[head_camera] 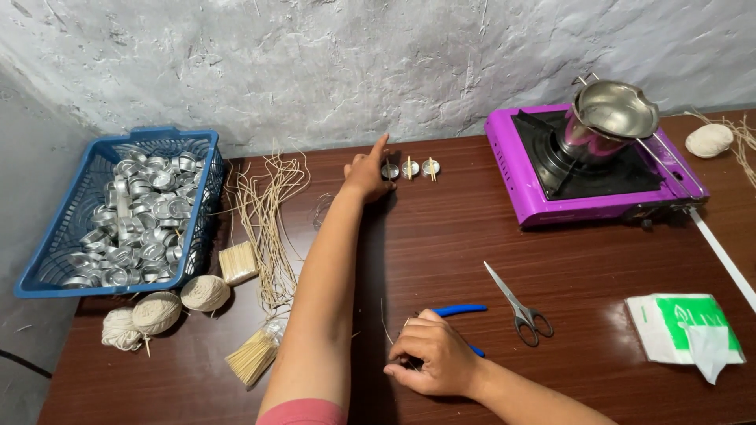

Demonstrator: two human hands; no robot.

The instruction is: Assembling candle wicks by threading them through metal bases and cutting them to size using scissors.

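Three small metal cups (409, 168) stand in a row at the far side of the table (441, 252), each with a wick held upright by a little stick laid across its rim, so three look prepared. Many more empty cups fill the blue basket (47, 252) at the far left, which suggests most of the work is left.

The left hand (367, 171) reaches far across and rests against the leftmost cup of the row, index finger stretched out past it toward the wall; its other fingers are loosely curled, and I cannot tell whether they grip the cup or only touch it. The right hand (429, 362), near the person, is bent over the tabletop with fingertips pinched together on what seems a thin strand of wick; the strand is too fine to be sure of. Just beside that hand lies a blue-handled tool (459, 310), partly hidden under it.

Scissors (516, 305) lie open to the right of the tool. Loose wick strands (272, 212) spread beside the basket, with bundles of short sticks (238, 262) and balls of twine (205, 293) nearer. At the far right a purple stove (520, 185) carries a steel pouring pot (610, 118), and a green-and-white packet (685, 327) lies near right. Nothing blocks the row of cups; the outstretched left arm crosses the middle of the table.
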